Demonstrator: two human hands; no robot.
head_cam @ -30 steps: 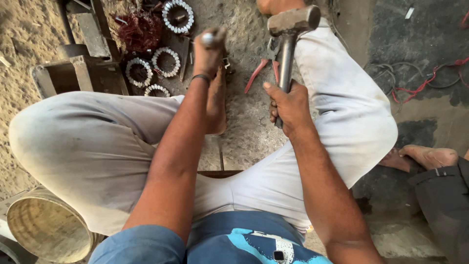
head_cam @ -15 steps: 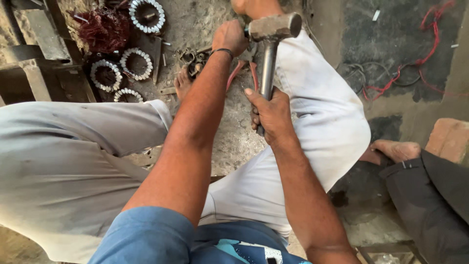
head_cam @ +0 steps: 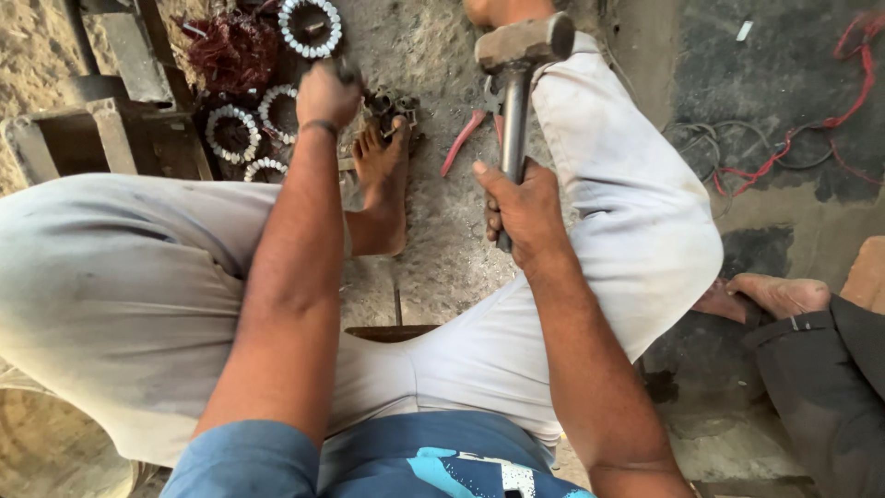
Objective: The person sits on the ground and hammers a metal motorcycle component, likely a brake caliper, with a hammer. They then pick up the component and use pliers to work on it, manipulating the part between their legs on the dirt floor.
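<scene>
- Head view looks down on a seated person in pale trousers, knees spread, bare foot flat on the gritty floor.
- Right hand is clenched around the handle of a hammer; the heavy head is up, above the knee, near the top of the frame.
- Left hand is closed on a thin dark rod, probably a punch or chisel; only its tip shows past the knuckles, so the exact grip is hard to read.
- Rod tip points down near a small dark metal part, which sits just beyond the toes, touching or almost touching them.
- Ring-shaped white-toothed parts lie in a cluster to the left, beside a tangle of reddish copper wire.
- Red-handled pliers lie on the floor between foot and right leg.
- Risk: a hammer blow that misses the rod would likely land on the left knuckles or the bare toes, both right at the strike point.
- Risk: the rod is held one-handed and the part is braced only by the foot, so a glancing hit could kick it out sideways.
- Risk: chips or grit could fly up; no gloves or shoes are visible.
- Another person's bare foot and dark trouser leg sit at right, well apart, probably outside the swing.
</scene>
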